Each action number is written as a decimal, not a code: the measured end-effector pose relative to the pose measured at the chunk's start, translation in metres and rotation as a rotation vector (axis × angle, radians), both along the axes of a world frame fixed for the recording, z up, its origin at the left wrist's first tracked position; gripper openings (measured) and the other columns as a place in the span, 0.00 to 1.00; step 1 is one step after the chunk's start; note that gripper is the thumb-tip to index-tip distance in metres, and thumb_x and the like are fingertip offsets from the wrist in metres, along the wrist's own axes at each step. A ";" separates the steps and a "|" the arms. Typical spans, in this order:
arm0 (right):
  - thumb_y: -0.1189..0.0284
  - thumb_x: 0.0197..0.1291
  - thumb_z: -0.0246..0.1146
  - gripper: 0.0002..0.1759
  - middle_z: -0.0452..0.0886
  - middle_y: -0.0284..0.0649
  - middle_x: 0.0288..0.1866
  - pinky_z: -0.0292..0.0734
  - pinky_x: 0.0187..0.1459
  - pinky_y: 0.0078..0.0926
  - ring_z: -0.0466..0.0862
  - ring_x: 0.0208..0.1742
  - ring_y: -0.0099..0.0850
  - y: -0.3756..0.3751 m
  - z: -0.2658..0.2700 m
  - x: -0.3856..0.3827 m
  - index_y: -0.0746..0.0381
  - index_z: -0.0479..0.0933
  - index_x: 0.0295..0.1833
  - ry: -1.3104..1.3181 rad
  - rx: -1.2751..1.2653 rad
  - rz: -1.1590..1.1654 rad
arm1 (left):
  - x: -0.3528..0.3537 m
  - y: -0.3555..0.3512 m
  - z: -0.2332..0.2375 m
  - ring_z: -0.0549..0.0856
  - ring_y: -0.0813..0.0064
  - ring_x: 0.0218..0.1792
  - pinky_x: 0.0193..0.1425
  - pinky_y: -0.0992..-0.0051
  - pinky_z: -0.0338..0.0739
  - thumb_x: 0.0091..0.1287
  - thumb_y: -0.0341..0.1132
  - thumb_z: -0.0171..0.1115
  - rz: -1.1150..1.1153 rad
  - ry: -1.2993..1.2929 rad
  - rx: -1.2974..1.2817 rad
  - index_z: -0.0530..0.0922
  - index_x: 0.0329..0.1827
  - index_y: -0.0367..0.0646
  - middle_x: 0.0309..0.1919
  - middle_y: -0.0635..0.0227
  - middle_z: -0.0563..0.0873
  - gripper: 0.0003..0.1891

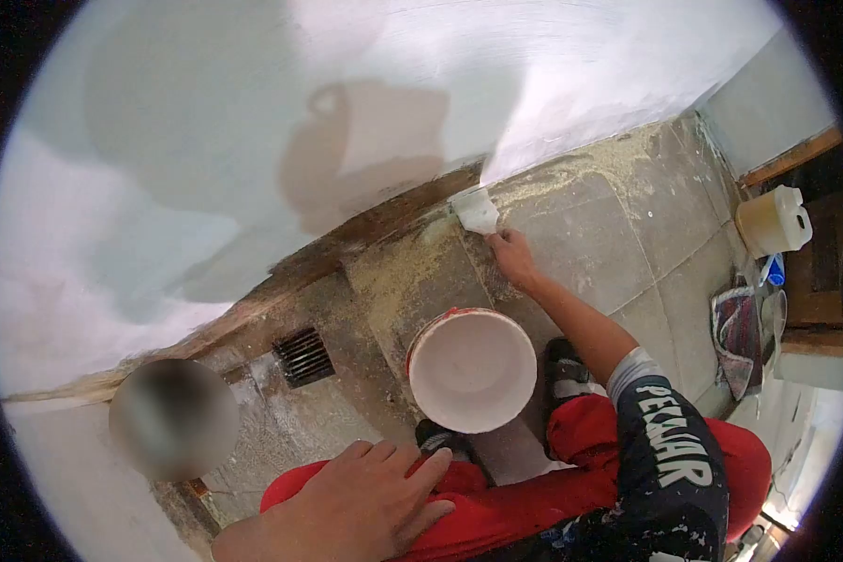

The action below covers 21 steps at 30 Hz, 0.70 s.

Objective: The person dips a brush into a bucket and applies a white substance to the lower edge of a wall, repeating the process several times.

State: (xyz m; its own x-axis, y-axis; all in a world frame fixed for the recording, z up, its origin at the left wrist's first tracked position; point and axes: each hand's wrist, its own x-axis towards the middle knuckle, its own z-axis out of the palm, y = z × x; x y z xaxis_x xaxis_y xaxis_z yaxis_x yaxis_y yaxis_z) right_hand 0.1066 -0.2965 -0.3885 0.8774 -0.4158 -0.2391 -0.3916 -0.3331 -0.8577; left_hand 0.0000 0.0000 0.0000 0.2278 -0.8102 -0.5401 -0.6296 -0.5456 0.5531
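Note:
My right hand (pixel 512 258) is closed round the narrow end of a flat white spatula-like tool (pixel 477 214). Its broad edge meets the foot of the wall (pixel 384 56), beside a rough brown strip (pixel 347 234) where the white coat stops. I cannot tell its exact kind. My left hand (pixel 361 501) rests with fingers spread over my red trousers (pixel 534 492), holding nothing. Between my feet stands a round bucket (pixel 473 370), its pale inside facing up and reddish marks on the rim.
A dark floor grate (pixel 303 357) lies left of the bucket. Sandy debris (pixel 581 169) covers floor tiles along the wall. To the right are a yellowish plastic jug (pixel 773 222), a blue object (pixel 776 270) and a crumpled cloth (pixel 735 337). A round patch at lower left is blurred.

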 end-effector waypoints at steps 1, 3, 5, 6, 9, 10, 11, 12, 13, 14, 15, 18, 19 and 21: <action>0.60 0.66 0.62 0.22 0.80 0.42 0.26 0.73 0.35 0.37 0.78 0.29 0.31 0.001 0.001 0.000 0.73 0.82 0.39 0.026 0.037 -0.012 | 0.000 0.001 -0.001 0.84 0.53 0.52 0.60 0.58 0.77 0.77 0.53 0.52 0.001 0.004 -0.016 0.72 0.67 0.37 0.51 0.51 0.84 0.28; 0.60 0.66 0.62 0.22 0.79 0.41 0.26 0.72 0.35 0.37 0.78 0.29 0.31 0.000 0.004 0.004 0.74 0.81 0.38 0.044 0.072 -0.025 | 0.002 -0.001 -0.002 0.84 0.52 0.51 0.59 0.57 0.78 0.77 0.52 0.52 0.000 -0.001 -0.035 0.72 0.67 0.37 0.50 0.51 0.84 0.28; 0.60 0.66 0.62 0.22 0.79 0.40 0.25 0.71 0.33 0.36 0.77 0.28 0.30 0.000 0.009 0.002 0.73 0.81 0.36 -0.023 0.037 0.000 | 0.002 -0.002 -0.002 0.84 0.52 0.51 0.58 0.58 0.78 0.77 0.52 0.52 0.002 0.008 -0.024 0.72 0.66 0.36 0.49 0.52 0.84 0.28; 0.60 0.66 0.62 0.22 0.79 0.40 0.25 0.71 0.33 0.36 0.77 0.28 0.30 0.000 0.011 0.001 0.73 0.81 0.36 -0.021 0.038 0.001 | 0.001 -0.002 -0.002 0.84 0.52 0.51 0.58 0.58 0.78 0.77 0.52 0.52 0.002 0.009 -0.023 0.72 0.66 0.36 0.49 0.52 0.84 0.28; 0.60 0.66 0.62 0.21 0.78 0.39 0.25 0.71 0.32 0.34 0.76 0.27 0.28 -0.001 0.019 0.002 0.72 0.81 0.36 -0.035 0.036 0.030 | 0.001 -0.001 -0.003 0.84 0.53 0.50 0.57 0.58 0.78 0.77 0.52 0.52 -0.013 -0.011 -0.027 0.73 0.66 0.36 0.49 0.53 0.84 0.28; 0.60 0.66 0.62 0.22 0.78 0.38 0.24 0.71 0.32 0.34 0.76 0.26 0.28 -0.002 0.021 0.002 0.72 0.81 0.36 -0.004 0.059 0.024 | 0.001 -0.001 -0.004 0.84 0.53 0.50 0.57 0.59 0.78 0.77 0.52 0.52 -0.010 -0.012 -0.037 0.73 0.66 0.36 0.49 0.53 0.84 0.28; 0.60 0.65 0.62 0.22 0.78 0.38 0.24 0.71 0.32 0.34 0.76 0.26 0.28 -0.002 0.023 0.003 0.72 0.81 0.36 0.026 0.081 0.019 | 0.001 0.000 -0.004 0.84 0.53 0.50 0.56 0.59 0.78 0.77 0.52 0.53 -0.008 -0.012 -0.047 0.73 0.66 0.36 0.48 0.53 0.84 0.28; 0.60 0.65 0.62 0.22 0.78 0.38 0.24 0.71 0.32 0.34 0.76 0.26 0.28 -0.003 0.022 0.001 0.72 0.81 0.36 0.028 0.080 0.018 | 0.001 -0.001 -0.004 0.84 0.53 0.50 0.56 0.59 0.78 0.77 0.52 0.53 -0.008 -0.011 -0.048 0.73 0.66 0.36 0.48 0.53 0.84 0.28; 0.60 0.65 0.62 0.22 0.79 0.38 0.24 0.71 0.32 0.34 0.77 0.27 0.28 -0.003 0.021 -0.001 0.72 0.82 0.36 0.010 0.100 0.011 | 0.002 -0.001 -0.003 0.84 0.53 0.50 0.56 0.59 0.78 0.77 0.52 0.53 -0.007 -0.008 -0.046 0.73 0.66 0.36 0.49 0.52 0.84 0.28; 0.60 0.65 0.62 0.22 0.79 0.37 0.24 0.71 0.32 0.34 0.77 0.27 0.27 -0.003 0.019 -0.002 0.72 0.82 0.37 -0.009 0.120 0.003 | 0.002 -0.001 -0.002 0.84 0.53 0.50 0.56 0.59 0.78 0.77 0.52 0.53 -0.006 -0.006 -0.044 0.73 0.66 0.36 0.49 0.52 0.84 0.27; 0.60 0.65 0.62 0.22 0.79 0.37 0.24 0.71 0.32 0.34 0.77 0.27 0.27 -0.001 0.016 -0.005 0.72 0.82 0.37 -0.009 0.121 0.003 | 0.002 -0.001 -0.002 0.84 0.53 0.50 0.56 0.59 0.78 0.77 0.52 0.53 -0.006 -0.006 -0.043 0.73 0.66 0.36 0.49 0.52 0.84 0.27; 0.60 0.65 0.62 0.20 0.79 0.37 0.24 0.71 0.32 0.34 0.77 0.27 0.26 0.005 0.006 -0.011 0.71 0.82 0.37 0.008 0.069 -0.010 | 0.001 0.000 -0.004 0.84 0.53 0.50 0.57 0.59 0.78 0.77 0.52 0.53 -0.003 -0.008 -0.046 0.72 0.66 0.36 0.49 0.52 0.84 0.28; 0.61 0.65 0.62 0.20 0.80 0.37 0.25 0.71 0.32 0.34 0.77 0.27 0.26 0.006 0.003 -0.011 0.70 0.83 0.38 0.026 0.040 0.005 | 0.002 0.000 -0.004 0.84 0.53 0.50 0.56 0.58 0.78 0.77 0.52 0.52 -0.006 -0.002 -0.050 0.72 0.67 0.36 0.49 0.52 0.84 0.28; 0.61 0.65 0.62 0.19 0.80 0.37 0.25 0.71 0.32 0.34 0.76 0.27 0.26 0.008 -0.002 -0.009 0.70 0.83 0.38 0.040 0.012 0.021 | 0.002 0.001 -0.003 0.84 0.53 0.50 0.56 0.58 0.78 0.77 0.52 0.52 -0.008 0.001 -0.053 0.72 0.67 0.36 0.50 0.52 0.84 0.28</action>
